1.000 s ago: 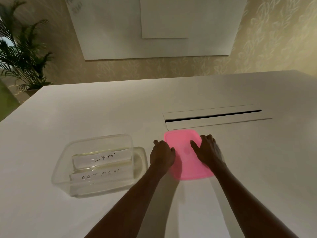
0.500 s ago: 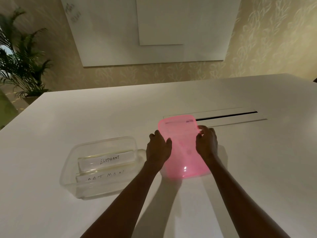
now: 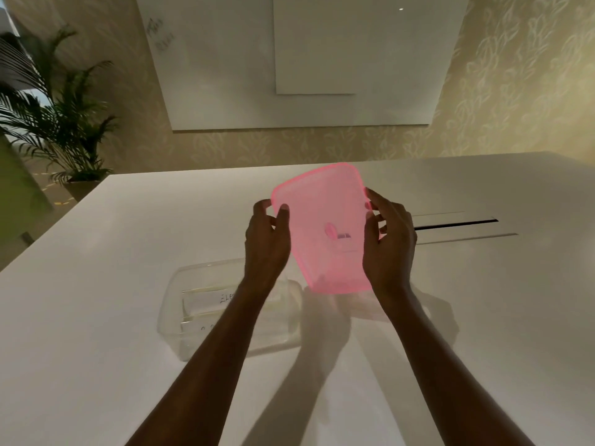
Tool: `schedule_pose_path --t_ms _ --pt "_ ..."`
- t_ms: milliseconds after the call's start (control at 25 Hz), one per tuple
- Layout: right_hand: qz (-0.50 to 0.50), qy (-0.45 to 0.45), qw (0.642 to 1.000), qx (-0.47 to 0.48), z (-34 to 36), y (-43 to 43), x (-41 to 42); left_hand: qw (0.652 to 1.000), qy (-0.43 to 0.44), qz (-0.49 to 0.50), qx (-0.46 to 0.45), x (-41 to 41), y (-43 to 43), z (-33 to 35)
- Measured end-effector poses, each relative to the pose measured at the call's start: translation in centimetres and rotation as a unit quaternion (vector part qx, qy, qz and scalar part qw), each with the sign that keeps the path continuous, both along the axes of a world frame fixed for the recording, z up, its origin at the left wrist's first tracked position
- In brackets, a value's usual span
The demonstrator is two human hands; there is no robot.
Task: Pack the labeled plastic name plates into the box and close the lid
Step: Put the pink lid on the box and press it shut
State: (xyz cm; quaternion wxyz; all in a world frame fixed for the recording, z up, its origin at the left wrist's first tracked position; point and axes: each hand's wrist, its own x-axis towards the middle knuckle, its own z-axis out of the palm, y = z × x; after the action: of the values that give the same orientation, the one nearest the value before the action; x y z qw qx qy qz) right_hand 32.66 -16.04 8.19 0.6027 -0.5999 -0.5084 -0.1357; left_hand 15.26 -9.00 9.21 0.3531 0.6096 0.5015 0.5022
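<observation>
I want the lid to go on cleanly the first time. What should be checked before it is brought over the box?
1. Pink lid held on both sides, left hand and right hand: ok.
2. Lid off the table: ok.
3. Name plates inside the clear box: ok.
4. Plates below the rim: cannot tell.
5. Lid over the box: not ok, it is to the right.
6. Lid level: not ok, tilted.
</observation>
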Motion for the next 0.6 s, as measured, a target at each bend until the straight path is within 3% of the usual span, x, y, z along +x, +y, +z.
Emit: schedule_pose_path --t_ms 240,440,600 --pt "0.045 -0.123 0.989 0.069 0.3 -1.7 -7.3 0.982 -0.168 -0.028 -0.083 -7.3 1.0 1.9" --pt "0.092 -0.258 0.960 0.064 -1.5 -2.7 -12.5 0.907 -0.338 -0.102 -0.230 -14.5 2.5 1.5" --pt "0.118 -0.346 0.930 0.048 -2.4 -3.2 -15.0 0.892 -0.303 -0.161 -0.295 -17.7 2.9 0.8"
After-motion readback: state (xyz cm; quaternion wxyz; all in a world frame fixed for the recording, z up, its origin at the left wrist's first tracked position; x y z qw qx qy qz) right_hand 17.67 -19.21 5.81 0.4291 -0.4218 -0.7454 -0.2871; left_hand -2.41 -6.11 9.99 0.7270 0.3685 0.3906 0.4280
